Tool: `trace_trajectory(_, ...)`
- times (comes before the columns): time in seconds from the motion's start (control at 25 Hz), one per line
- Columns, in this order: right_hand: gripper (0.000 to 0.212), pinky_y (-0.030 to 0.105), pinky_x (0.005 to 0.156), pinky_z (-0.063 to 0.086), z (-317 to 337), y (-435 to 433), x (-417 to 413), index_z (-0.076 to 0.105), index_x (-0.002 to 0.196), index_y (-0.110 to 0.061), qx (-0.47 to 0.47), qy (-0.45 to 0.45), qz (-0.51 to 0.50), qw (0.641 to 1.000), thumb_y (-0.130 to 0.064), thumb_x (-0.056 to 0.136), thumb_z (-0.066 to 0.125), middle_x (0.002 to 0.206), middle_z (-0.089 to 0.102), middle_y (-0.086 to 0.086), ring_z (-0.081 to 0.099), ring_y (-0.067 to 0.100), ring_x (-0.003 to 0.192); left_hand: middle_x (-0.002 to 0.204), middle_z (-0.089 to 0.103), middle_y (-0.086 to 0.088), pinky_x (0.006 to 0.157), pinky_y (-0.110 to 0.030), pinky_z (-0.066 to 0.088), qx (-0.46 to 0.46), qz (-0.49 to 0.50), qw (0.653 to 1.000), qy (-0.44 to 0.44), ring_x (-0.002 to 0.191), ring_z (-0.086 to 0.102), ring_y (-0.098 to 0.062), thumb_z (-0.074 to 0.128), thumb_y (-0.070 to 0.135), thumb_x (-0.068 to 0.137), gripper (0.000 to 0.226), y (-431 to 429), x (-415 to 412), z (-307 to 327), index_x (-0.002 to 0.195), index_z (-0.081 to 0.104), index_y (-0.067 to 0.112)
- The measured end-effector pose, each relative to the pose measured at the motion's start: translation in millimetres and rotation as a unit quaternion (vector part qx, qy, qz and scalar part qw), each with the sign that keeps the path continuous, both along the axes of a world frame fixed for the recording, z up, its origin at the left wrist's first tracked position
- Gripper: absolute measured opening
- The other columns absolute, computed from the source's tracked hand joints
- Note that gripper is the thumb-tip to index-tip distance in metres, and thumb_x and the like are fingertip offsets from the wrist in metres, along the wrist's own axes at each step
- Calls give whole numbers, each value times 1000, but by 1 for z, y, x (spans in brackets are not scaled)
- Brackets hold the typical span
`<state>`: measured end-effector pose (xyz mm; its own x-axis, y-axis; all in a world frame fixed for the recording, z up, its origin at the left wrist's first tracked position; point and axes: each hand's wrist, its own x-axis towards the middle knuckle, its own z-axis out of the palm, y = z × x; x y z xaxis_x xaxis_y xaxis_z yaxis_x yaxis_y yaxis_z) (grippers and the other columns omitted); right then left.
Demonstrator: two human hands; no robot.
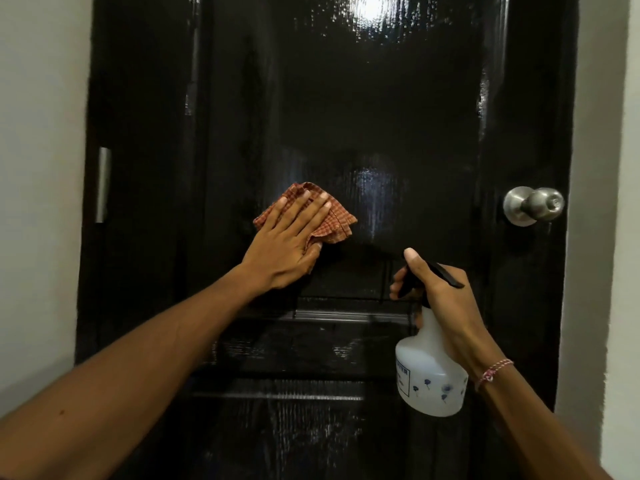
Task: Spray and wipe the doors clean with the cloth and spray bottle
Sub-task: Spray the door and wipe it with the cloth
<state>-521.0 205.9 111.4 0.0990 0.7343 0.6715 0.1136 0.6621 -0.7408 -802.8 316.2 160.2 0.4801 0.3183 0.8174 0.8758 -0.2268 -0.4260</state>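
A glossy black door (346, 116) fills the view, with wet streaks shining on its middle panel. My left hand (292, 237) presses an orange checked cloth (337, 220) flat against the door at mid height, fingers straight and spread. To the right and lower, my right hand (440, 306) grips the neck of a white translucent spray bottle (429, 379) with a black trigger head. The nozzle points toward the door, a short way off its surface.
A silver round door knob (535, 206) sticks out at the door's right edge. A metal hinge (103, 184) shows on the left edge. White wall (38, 168) flanks the door on both sides. A raised rail (346, 317) crosses the door below the hands.
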Motion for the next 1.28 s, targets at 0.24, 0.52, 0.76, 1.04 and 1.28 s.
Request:
trace_trajectory(0.24, 51, 43, 62, 51, 1, 13, -57, 76, 90, -5, -16, -18, 54, 998, -54, 100, 63, 85, 78, 15, 76, 30, 82, 176, -6, 0, 131, -49, -3, -5, 23, 999, -22, 162, -11, -19, 23, 48, 107, 71, -4, -45, -6, 168, 3, 20)
trace_trajectory(0.52, 51, 31, 47, 45, -13, 23, -103, 76, 91, -6, -34, -33, 99, 994, -54, 99, 64, 86, 78, 16, 76, 29, 82, 176, -4, -4, 131, -52, 6, 10, 85, 995, 48, 162, -6, -24, 26, 49, 104, 75, -12, -105, -4, 168, 3, 18)
trace_trajectory(0.76, 50, 30, 45, 44, -18, 20, -120, 76, 89, -4, -34, -38, 111, 993, -52, 100, 64, 86, 77, 17, 75, 35, 84, 176, -7, -5, 130, -54, 10, 0, 140, 984, 108, 162, -6, -26, 26, 49, 101, 78, -28, -152, 5, 168, -1, 18)
trace_trajectory(1.04, 48, 32, 51, 48, -23, 14, -162, 75, 89, -6, -37, -63, 136, 988, -51, 100, 63, 84, 78, 13, 75, 26, 79, 174, -19, -4, 131, -50, 1, -75, 197, 971, 115, 161, -15, -24, 16, 54, 103, 77, -59, -252, -8, 166, -14, 23)
trace_trajectory(1.28, 52, 30, 47, 46, -37, 12, -204, 76, 90, -2, -54, -55, 170, 982, -52, 99, 65, 84, 78, 16, 77, 30, 80, 168, -32, -4, 129, -45, -9, -183, 153, 953, -186, 157, -26, -23, 19, 48, 107, 74, -67, -249, -67, 158, -28, 23)
